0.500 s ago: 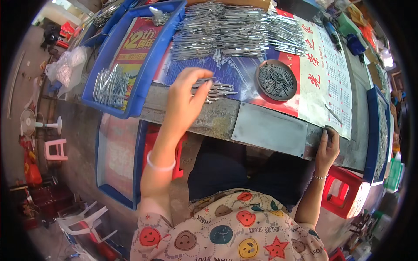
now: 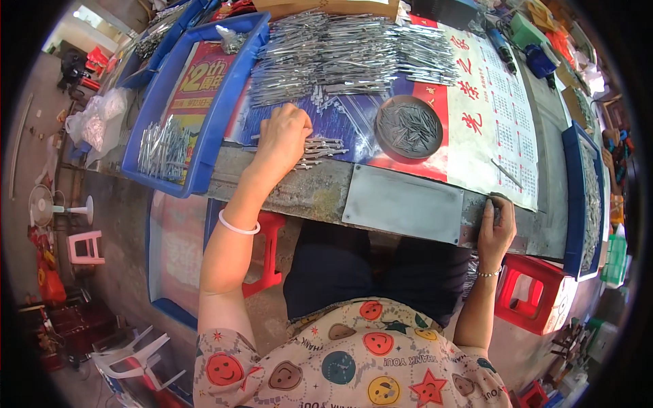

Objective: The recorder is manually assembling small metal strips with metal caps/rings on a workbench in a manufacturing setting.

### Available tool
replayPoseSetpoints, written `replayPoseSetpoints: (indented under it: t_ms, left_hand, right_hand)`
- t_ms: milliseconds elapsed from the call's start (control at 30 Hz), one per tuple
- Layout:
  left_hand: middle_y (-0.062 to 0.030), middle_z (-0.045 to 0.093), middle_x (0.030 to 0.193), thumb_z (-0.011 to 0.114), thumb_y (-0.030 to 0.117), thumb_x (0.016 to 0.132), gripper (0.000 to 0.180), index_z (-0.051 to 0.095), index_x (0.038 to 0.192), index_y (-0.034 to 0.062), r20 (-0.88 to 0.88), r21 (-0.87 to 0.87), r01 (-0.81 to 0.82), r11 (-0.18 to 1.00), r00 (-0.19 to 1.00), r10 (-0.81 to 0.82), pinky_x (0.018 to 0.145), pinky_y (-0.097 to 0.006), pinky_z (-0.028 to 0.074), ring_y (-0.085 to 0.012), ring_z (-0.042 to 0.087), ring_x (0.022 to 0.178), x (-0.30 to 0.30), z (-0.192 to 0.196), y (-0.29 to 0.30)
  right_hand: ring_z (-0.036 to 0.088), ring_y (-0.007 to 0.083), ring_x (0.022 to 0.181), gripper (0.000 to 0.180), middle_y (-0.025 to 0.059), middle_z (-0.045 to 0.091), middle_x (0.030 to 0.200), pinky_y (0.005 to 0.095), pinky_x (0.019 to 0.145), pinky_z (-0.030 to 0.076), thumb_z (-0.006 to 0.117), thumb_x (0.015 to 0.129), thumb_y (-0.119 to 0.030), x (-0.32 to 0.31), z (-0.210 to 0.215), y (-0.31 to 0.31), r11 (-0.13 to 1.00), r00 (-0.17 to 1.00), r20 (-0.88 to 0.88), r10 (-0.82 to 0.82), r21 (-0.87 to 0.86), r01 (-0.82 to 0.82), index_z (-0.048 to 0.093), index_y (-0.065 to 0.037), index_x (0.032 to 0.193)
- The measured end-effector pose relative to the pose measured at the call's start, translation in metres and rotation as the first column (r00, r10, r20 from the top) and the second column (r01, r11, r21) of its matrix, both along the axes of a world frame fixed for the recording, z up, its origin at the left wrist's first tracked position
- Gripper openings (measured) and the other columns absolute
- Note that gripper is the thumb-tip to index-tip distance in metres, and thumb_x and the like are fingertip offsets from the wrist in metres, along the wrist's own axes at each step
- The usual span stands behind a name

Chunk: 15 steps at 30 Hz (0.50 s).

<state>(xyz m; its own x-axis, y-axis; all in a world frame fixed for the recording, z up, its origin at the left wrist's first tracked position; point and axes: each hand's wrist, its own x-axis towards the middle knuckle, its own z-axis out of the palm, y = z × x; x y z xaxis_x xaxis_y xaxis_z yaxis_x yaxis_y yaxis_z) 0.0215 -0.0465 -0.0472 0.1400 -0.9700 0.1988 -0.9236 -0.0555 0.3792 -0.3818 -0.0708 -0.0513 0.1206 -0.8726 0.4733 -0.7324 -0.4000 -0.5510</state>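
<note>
Slim metal rods (image 2: 325, 149) lie in a small pile on the surface (image 2: 299, 194) beside the left hand (image 2: 282, 138), its grip curled; I cannot tell whether it holds one, nor whether the right hand (image 2: 498, 224) does. They look light, stiff and slick, probably best pinched mid-length.

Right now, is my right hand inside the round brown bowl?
No, your right hand rests at the edge of the grey table, apart from the bowl.

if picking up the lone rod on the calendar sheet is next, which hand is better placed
Likely the right hand: it sits at the table edge, close to the lone rod, whereas the left hand is farther off, at the small pile of rods.
</note>
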Motion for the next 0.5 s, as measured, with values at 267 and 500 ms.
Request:
replayPoseSetpoints:
  t_ms: [267,500]
  left_hand:
    - [-0.0164,0.06,0.102,0.06,0.005,0.083,0.022,0.056,0.104,0.0004,-0.15,-0.21,-0.051,0.976,0.989,0.019,0.084,-0.035,0.046,-0.0318,0.059,0.098,0.017,0.006,0.007]
    - [-0.0144,0.061,0.091,0.059,0.0,0.081,0.015,0.062,0.096,-0.0004,0.009,-0.051,0.059,0.997,0.998,-0.058,0.078,-0.038,0.047,-0.0321,0.059,0.089,0.029,0.019,0.028]
  right_hand:
    - [0.059,0.0309,0.084,0.01,0.0138,0.061,0.089,0.0364,0.077,0.045,0.057,0.087,-0.007,0.001,0.0,0.0,1.0,1.0,-0.001,-0.006,0.025,0.006,0.06,0.0,0.092]
    - [0.058,0.0317,0.085,0.009,0.0142,0.061,0.089,0.0366,0.077,0.045,0.057,0.086,-0.006,-0.001,0.001,0.001,1.0,1.0,-0.006,-0.006,0.029,0.007,0.059,0.0,0.092]
